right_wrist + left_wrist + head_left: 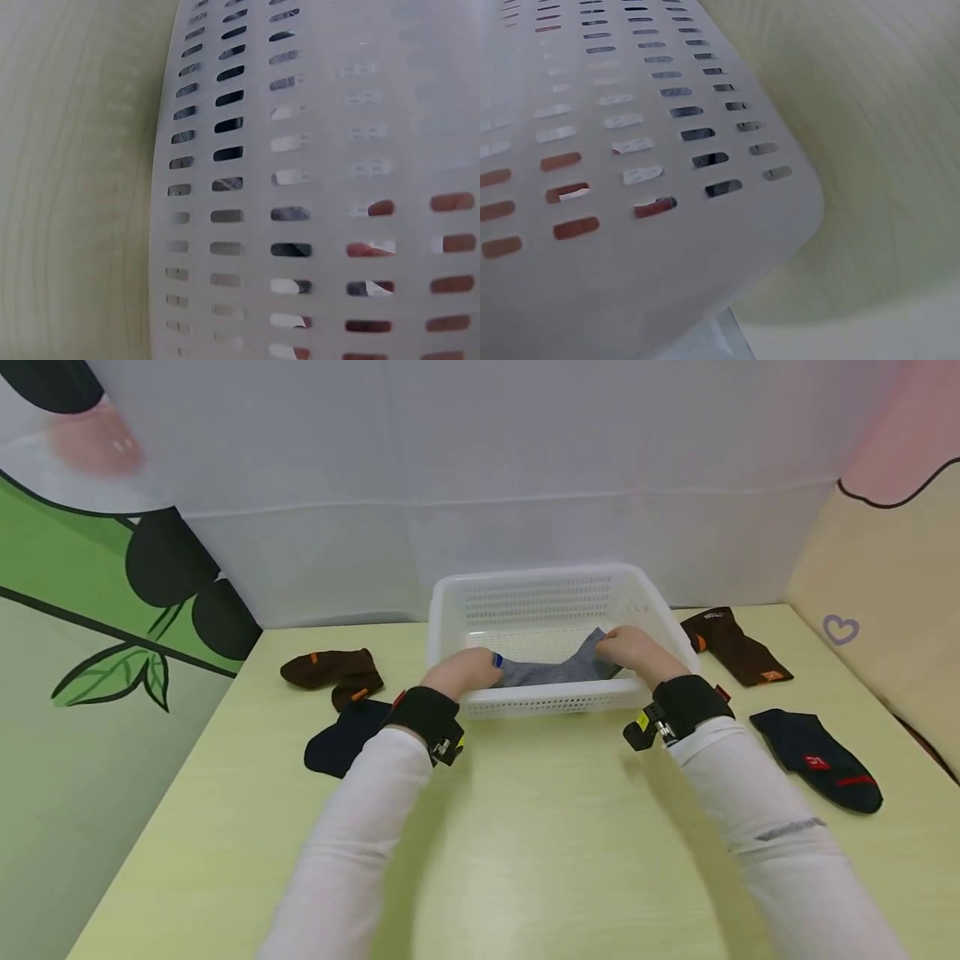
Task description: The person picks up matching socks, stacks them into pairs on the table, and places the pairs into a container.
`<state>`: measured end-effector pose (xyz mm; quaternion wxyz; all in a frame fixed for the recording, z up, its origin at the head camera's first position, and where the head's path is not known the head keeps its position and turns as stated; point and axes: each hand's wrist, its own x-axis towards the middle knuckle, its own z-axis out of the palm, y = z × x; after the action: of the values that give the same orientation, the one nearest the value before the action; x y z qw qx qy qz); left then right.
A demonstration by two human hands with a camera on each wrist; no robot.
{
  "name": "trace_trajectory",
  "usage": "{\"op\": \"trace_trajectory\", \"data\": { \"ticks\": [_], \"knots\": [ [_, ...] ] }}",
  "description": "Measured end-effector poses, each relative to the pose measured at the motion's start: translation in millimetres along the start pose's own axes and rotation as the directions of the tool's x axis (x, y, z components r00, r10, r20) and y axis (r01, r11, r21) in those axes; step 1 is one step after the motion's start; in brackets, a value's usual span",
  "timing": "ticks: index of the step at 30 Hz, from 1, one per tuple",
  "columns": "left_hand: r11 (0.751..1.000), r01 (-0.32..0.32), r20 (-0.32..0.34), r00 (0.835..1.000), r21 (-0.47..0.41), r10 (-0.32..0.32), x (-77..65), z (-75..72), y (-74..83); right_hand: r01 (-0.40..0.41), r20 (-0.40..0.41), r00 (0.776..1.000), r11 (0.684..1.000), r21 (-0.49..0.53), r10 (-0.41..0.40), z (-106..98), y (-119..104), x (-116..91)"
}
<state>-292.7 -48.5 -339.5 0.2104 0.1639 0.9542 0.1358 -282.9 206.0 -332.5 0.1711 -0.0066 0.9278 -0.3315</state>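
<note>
A grey sock [551,672] lies stretched sideways inside the white plastic basket [555,703]. Reaching over the near rim, my left hand [467,671] pinches the sock's left end. The other end, on the right, is held between the fingers and thumb of my right hand [636,652]. Both wrist views mostly show the slotted basket wall [667,262], with bits of grey cloth and skin visible through the slots; the fingertips are largely hidden there.
Left of the basket lie a brown sock [330,672] with orange marks and a dark navy sock [341,743], partly behind my left arm. On the right are another brown sock [738,647] and a navy sock [817,760] with red marks. A white curtain [525,460] hangs behind the table.
</note>
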Motion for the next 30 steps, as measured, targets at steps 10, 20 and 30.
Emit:
{"op": "trace_trajectory", "data": {
  "ticks": [10, 20, 30],
  "knots": [
    [0.998, 0.056, 0.105, 0.993, 0.018, -0.058, 2.5, 1.1, 4.0, -0.009, 0.037, 0.999, 0.991, -0.136, 0.014, 0.6, 2.1, 2.4],
    [0.982, 0.104, 0.095, 0.988, 0.158, -0.12, 0.5, 2.9, 7.8, -0.014, 0.05, 0.998, 0.96, -0.278, 0.029, 5.2, 6.6, 7.0],
    [0.987, 0.09, -0.152, 0.986, 0.134, -0.069, 4.0, -0.4, 10.0, -0.007, -0.086, 0.996, 0.965, -0.263, -0.017, 2.1, 6.5, 1.1]
  ]
}}
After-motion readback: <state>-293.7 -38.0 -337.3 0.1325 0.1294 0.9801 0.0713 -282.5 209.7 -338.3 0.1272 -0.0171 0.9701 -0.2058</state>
